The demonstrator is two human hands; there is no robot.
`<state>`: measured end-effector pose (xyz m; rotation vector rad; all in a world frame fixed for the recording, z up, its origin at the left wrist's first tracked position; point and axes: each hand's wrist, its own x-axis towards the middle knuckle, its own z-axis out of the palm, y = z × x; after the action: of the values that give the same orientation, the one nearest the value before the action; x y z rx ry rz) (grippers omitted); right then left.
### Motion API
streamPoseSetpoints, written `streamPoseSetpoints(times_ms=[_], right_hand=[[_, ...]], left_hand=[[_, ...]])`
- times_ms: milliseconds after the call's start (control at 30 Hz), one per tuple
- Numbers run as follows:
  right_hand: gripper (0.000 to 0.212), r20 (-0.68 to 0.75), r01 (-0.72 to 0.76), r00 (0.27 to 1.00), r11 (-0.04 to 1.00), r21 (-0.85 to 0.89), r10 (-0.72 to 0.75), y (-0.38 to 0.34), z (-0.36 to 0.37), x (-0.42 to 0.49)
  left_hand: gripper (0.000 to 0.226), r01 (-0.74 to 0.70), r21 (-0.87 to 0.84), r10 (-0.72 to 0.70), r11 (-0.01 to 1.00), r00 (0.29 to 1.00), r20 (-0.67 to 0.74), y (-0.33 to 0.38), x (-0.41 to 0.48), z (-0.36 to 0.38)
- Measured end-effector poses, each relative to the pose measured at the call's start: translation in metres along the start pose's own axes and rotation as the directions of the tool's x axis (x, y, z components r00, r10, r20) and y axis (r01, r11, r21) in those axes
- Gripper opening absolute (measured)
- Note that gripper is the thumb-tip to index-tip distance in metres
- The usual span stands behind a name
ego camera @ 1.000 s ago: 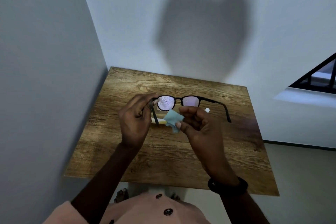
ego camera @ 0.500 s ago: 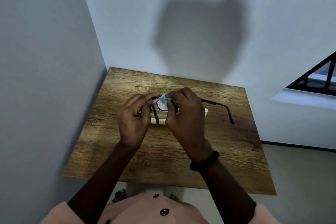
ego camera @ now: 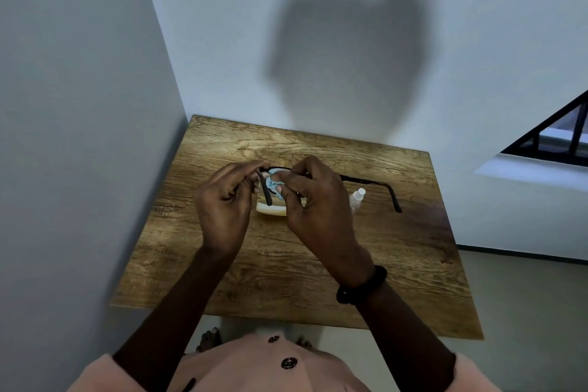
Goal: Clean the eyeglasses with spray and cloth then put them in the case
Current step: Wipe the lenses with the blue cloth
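Observation:
Black-framed eyeglasses (ego camera: 366, 181) are held above the wooden table (ego camera: 397, 248), temples unfolded toward me. My left hand (ego camera: 222, 210) pinches the frame at its left hinge. My right hand (ego camera: 315, 210) presses a small light-blue cloth (ego camera: 273, 183) around the left lens, which is mostly hidden by the cloth and fingers. The right lens is hidden behind my right hand. A cream-coloured case (ego camera: 270, 208) lies on the table under my hands, largely covered. A small white spray bottle (ego camera: 357, 199) lies on the table just right of my right hand.
The table stands in a corner, with a grey wall (ego camera: 79, 137) on the left and another behind it. A window sill (ego camera: 534, 172) juts out at the right. The floor (ego camera: 525, 296) shows past the table's right and near edges.
My right hand has carried the blue cloth up from below the frame onto the left lens and now pinches it there. The left hand kept its hold on the hinge.

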<state>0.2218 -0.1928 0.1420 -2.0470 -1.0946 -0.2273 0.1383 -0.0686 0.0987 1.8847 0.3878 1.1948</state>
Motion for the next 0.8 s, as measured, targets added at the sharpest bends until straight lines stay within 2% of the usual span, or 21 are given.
streamPoseSetpoints(times_ms=[167, 233, 333, 433, 633, 800], right_hand=[[0.035, 0.169, 0.161, 0.978, 0.952, -0.261, -0.119, -0.007, -0.013, -0.005], [0.039, 0.176, 0.156, 0.979, 0.94, -0.304, -0.105, -0.007, -0.016, -0.007], [0.029, 0.133, 0.075, 0.991, 0.937, -0.341, -0.03, -0.006, -0.019, -0.009], [0.021, 0.08, -0.013, 0.996, 0.941, -0.338, 0.042, -0.006, -0.019, -0.011], [0.014, -0.08, -0.098, 0.994, 0.959, -0.267, 0.079, -0.008, -0.015, -0.001], [0.009, -0.111, -0.079, 0.992, 0.977, -0.201, 0.057, -0.012, -0.009, 0.002]], left_hand=[[0.031, 0.034, -0.021, -0.034, 0.999, 0.999, 0.012, -0.002, -0.001, 0.0], [0.028, 0.059, -0.043, -0.058, 0.997, 0.998, 0.02, -0.003, -0.001, 0.001], [0.023, 0.055, -0.035, -0.055, 0.998, 0.998, 0.013, -0.001, -0.002, 0.003], [0.027, 0.058, -0.034, -0.058, 0.998, 0.998, 0.003, 0.005, -0.001, 0.004], [0.024, 0.013, -0.012, -0.012, 1.0, 0.999, 0.033, 0.009, -0.002, 0.009], [0.032, 0.001, 0.0, -0.001, 1.0, 1.0, 0.011, 0.014, -0.002, 0.013]])
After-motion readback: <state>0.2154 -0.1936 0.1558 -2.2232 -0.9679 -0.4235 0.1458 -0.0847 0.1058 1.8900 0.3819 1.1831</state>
